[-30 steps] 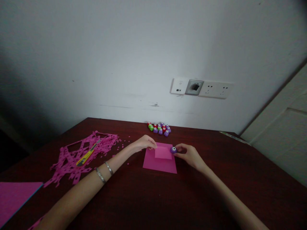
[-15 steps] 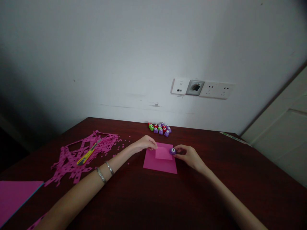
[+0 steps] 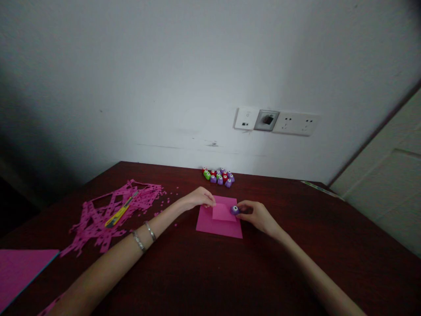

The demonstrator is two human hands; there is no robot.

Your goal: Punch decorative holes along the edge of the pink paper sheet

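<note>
A magenta paper sheet (image 3: 219,227) lies on the dark red table (image 3: 210,272), with a smaller light pink paper piece (image 3: 222,213) on top of it. My left hand (image 3: 197,199) pinches the upper left corner of the pink piece. My right hand (image 3: 255,215) grips a small purple paper punch (image 3: 234,210), which sits on the right edge of the pink piece.
Several small red, green and purple punches (image 3: 219,175) cluster near the wall. At the left lie punched pink paper strips (image 3: 108,215) with a yellow utility knife (image 3: 120,212) on them. Another magenta sheet (image 3: 23,270) is at the lower left. Wall sockets (image 3: 276,121) are above.
My right hand has slid the purple punch a little leftward, onto the edge of the pink piece. My left hand has stayed where it was.
</note>
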